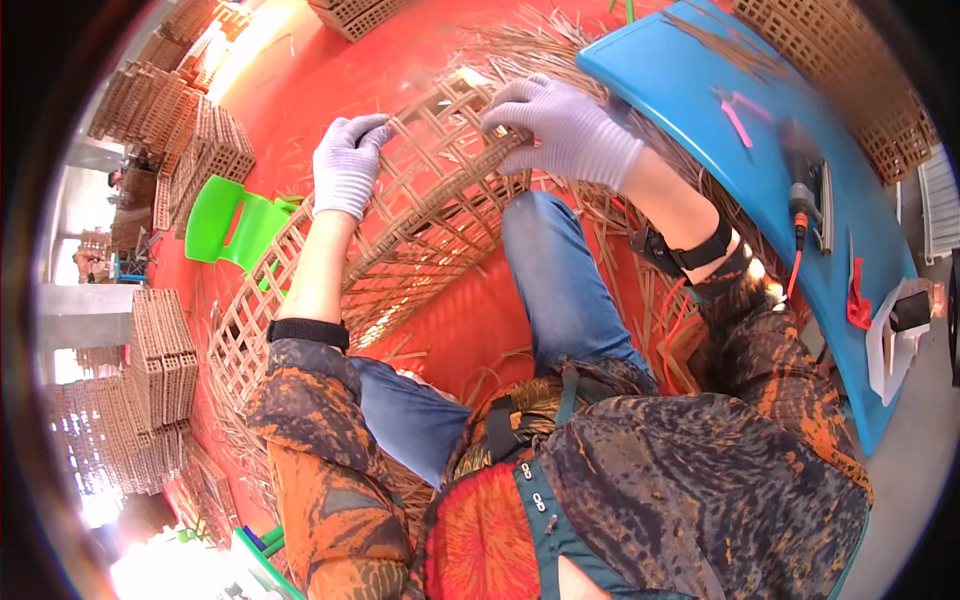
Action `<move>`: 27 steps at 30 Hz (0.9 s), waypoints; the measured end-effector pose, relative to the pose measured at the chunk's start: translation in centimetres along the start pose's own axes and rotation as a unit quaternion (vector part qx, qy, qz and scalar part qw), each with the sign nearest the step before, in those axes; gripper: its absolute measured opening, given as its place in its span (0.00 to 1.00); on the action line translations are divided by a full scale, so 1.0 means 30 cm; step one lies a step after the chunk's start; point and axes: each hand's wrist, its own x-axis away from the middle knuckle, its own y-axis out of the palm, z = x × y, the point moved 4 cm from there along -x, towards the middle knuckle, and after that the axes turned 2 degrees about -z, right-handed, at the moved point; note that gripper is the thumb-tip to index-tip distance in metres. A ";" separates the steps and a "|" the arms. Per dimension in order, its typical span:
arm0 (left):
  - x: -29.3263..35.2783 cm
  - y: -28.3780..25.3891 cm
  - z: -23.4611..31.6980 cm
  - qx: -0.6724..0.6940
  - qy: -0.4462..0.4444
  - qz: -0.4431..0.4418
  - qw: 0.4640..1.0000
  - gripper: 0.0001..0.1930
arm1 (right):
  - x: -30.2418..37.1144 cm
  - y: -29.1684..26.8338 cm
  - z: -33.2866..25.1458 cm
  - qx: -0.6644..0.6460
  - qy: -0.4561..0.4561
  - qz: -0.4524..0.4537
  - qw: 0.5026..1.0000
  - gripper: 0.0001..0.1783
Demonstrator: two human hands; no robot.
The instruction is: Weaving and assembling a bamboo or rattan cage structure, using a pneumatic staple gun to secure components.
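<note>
A brown open-lattice woven basket [432,208] lies tilted across my knees, its long side running from lower left to upper right. My left hand [347,168], in a pale lilac knit glove, has its fingers curled over the basket's far edge. In a matching glove, my right hand [565,135] grips the basket's right end between thumb and fingers. The fingertips of both hands are partly hidden by the weave.
To my right stands a blue table [660,75] with pink-handled cutters [738,120], a corded power tool [800,185] and a red-handled tool [857,295]. A green plastic chair [232,228] stands left. Stacked woven baskets [163,350] line the left side; loose strips litter the red floor [320,65].
</note>
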 end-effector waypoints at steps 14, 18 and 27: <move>0.000 0.003 -0.001 -0.057 0.026 0.008 0.998 0.09 | 0.045 0.059 -0.098 0.155 -0.146 0.107 0.971 0.17; -0.006 0.005 -0.006 -0.031 0.049 0.033 0.998 0.07 | 0.045 0.059 -0.093 0.131 -0.142 0.104 0.976 0.19; -0.004 -0.003 -0.009 -0.074 0.081 0.037 0.993 0.08 | -0.038 0.125 -0.191 0.195 -0.115 0.055 0.972 0.19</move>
